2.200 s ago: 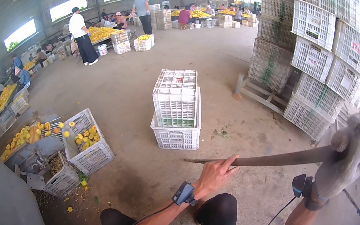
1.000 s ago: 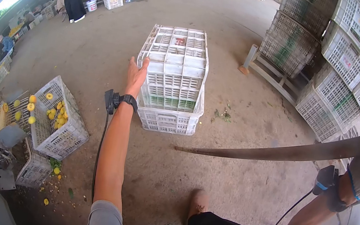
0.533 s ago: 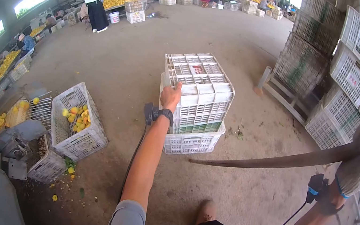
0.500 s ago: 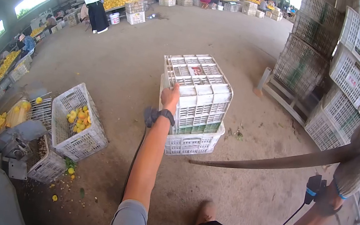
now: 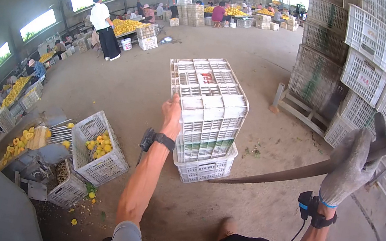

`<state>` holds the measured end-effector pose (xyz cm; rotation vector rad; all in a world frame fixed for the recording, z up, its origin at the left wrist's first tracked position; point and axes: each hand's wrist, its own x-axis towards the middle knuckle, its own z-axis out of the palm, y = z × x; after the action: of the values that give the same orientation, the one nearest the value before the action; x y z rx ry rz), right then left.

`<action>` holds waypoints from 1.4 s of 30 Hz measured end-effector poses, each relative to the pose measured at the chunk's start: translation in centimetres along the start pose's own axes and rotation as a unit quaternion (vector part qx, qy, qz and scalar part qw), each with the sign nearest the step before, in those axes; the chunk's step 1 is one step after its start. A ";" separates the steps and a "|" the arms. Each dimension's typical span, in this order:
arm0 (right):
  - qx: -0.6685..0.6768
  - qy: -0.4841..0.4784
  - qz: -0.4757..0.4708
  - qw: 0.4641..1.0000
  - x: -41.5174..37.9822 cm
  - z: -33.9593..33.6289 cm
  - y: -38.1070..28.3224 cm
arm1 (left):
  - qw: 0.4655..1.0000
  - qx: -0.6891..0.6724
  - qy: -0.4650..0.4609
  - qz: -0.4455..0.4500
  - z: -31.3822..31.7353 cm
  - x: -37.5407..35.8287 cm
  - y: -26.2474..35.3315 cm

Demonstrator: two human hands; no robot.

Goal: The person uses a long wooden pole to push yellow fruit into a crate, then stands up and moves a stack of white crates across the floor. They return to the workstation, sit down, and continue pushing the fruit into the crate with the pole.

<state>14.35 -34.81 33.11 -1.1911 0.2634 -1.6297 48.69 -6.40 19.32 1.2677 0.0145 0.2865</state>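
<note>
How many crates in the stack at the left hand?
2: upper crate at the left hand, lower crate beneath it; any nested inside would be hidden.

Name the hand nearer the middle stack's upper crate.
Left. The left hand is at the left side of the upper crate; the gloved right hand is off to its right, at the curved bar.

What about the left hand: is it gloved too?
No, the left hand, at the upper crate, is bare; the right hand wears a grey glove.
</note>
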 end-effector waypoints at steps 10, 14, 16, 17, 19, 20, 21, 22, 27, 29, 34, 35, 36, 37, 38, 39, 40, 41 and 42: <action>0.011 -0.034 -0.038 0.999 1.6 -2.2 -1.3 | 0.999 -0.028 -0.010 0.040 -11.4 -8.9 18.3; 0.020 -0.072 -0.039 0.996 1.3 -3.2 -1.2 | 0.999 0.030 -0.027 0.022 -16.6 -15.7 22.4; 0.024 -0.080 -0.055 0.995 1.3 -3.3 -1.5 | 0.995 0.096 0.002 0.037 -18.1 -19.0 22.7; 0.026 -0.076 -0.053 0.995 1.1 -3.3 -1.6 | 0.989 0.138 0.030 0.045 -19.0 -20.7 22.3; 0.029 -0.069 -0.051 0.996 0.9 -3.2 -1.9 | 0.985 0.160 0.022 0.052 -21.8 -23.5 22.3; 0.027 -0.066 -0.054 0.996 0.8 -3.2 -2.1 | 0.983 0.172 0.016 0.056 -23.0 -24.5 22.4; 0.024 -0.067 -0.055 0.996 0.6 -3.2 -2.4 | 0.981 0.188 0.009 0.050 -23.8 -25.9 22.4; 0.020 -0.068 -0.055 0.996 0.2 -3.4 -2.6 | 0.978 0.205 0.001 0.044 -24.4 -27.3 22.2; 0.011 -0.078 -0.040 0.996 -0.9 -4.1 -3.3 | 0.946 0.317 -0.052 0.045 -25.8 -33.3 18.2; 0.014 -0.077 -0.039 0.996 -1.6 -4.0 -4.2 | 0.897 0.427 -0.106 0.050 -27.5 -34.4 14.1; 0.012 -0.068 -0.010 0.998 -2.7 -3.7 -4.9 | 0.750 0.606 -0.222 0.142 -28.3 -38.5 2.2; 0.015 -0.077 -0.022 0.997 -2.9 -3.7 -5.0 | 0.729 0.620 -0.253 0.139 -28.4 -39.9 1.1; 0.020 -0.079 -0.038 0.996 -2.8 -3.6 -5.1 | 0.714 0.625 -0.280 0.144 -29.6 -40.8 -1.8; 0.022 -0.085 -0.048 0.995 -3.0 -3.8 -5.1 | 0.706 0.630 -0.302 0.121 -29.8 -42.3 -3.1; 0.022 -0.083 -0.060 0.994 -2.9 -3.8 -4.9 | 0.694 0.643 -0.308 0.103 -30.3 -43.9 -5.1; 0.016 -0.074 -0.064 0.995 -2.7 -3.8 -4.7 | 0.680 0.656 -0.316 0.087 -31.1 -45.2 -6.9; 0.010 -0.064 -0.069 0.996 -2.6 -3.9 -4.4 | 0.668 0.664 -0.327 0.082 -32.0 -46.0 -8.6; 0.002 -0.054 -0.073 0.996 -2.4 -4.0 -4.0 | 0.657 0.670 -0.338 0.075 -33.0 -46.7 -10.1; -0.018 -0.063 -0.085 0.994 -2.1 -4.6 -3.3 | 0.645 0.676 -0.348 0.069 -33.6 -47.0 -11.0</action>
<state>8.64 -33.40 31.96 -1.3698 0.1134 -1.6928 -0.04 11.77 -8.08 2.8429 -0.6573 -0.2045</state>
